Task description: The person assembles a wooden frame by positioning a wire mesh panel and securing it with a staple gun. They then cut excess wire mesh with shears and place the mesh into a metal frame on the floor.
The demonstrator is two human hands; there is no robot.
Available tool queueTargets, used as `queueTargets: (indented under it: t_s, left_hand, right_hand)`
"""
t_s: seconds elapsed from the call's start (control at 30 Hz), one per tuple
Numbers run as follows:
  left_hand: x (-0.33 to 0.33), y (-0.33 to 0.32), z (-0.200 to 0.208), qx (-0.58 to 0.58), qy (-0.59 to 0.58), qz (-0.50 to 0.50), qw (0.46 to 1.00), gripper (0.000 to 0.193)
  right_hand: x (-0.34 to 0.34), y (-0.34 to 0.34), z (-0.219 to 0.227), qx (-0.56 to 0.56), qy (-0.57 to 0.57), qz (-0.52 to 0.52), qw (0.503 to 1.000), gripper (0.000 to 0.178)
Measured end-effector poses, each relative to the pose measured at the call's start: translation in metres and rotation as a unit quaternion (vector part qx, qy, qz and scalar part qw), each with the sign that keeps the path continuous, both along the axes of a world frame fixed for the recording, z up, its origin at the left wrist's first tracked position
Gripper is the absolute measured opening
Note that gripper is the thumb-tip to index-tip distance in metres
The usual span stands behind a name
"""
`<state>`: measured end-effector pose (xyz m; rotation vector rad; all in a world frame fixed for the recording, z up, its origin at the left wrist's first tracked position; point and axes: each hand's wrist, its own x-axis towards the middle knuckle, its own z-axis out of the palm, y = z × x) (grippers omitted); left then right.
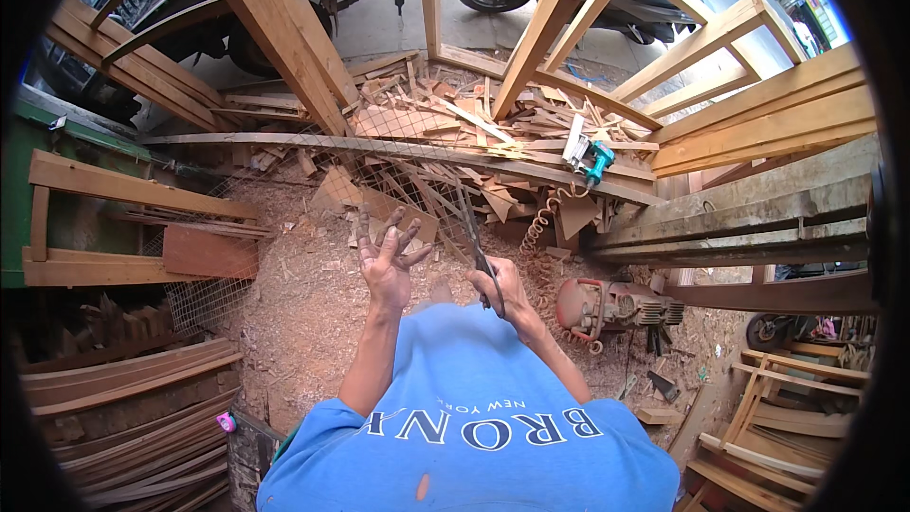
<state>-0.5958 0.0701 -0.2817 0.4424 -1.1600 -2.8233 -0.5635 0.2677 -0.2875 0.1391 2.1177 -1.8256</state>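
Note:
My left hand (387, 261) is raised palm up with its fingers spread. Dark stains cover the fingers, and nothing lies in the hand. Closed around the handle of a long, dark, narrow-bladed tool (471, 223) is my right hand (502, 286). The blade points away from me, and a curved part of the handle shows below the fist. Whether it is a saw or shears I cannot tell. Beyond both hands, wire mesh (403, 147) lies over and among wood offcuts (389, 213).
A long plank (379, 144) crosses the scrap pile. On it rests a teal power tool (597, 163) with a coiled hose (538, 223). A red compressor (607, 308) stands at right on the sawdust-covered floor (294, 322). Wooden frames (142, 185) and stacked boards (142, 398) line the sides.

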Motion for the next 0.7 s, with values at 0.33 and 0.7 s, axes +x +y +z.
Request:
queueTargets:
  t_s: [0.33, 0.7]
  left_hand:
    - [0.000, -0.002, -0.004, -0.013, 0.002, -0.011, 1.000, 0.061]
    - [0.016, 0.009, 0.000, -0.007, -0.040, -0.054, 0.998, 0.065]
  right_hand:
    - [0.003, 0.003, -0.003, 0.079, 0.017, -0.002, 0.997, 0.032]
    - [-0.002, 0.007, -0.002, 0.057, -0.014, -0.013, 0.998, 0.035]
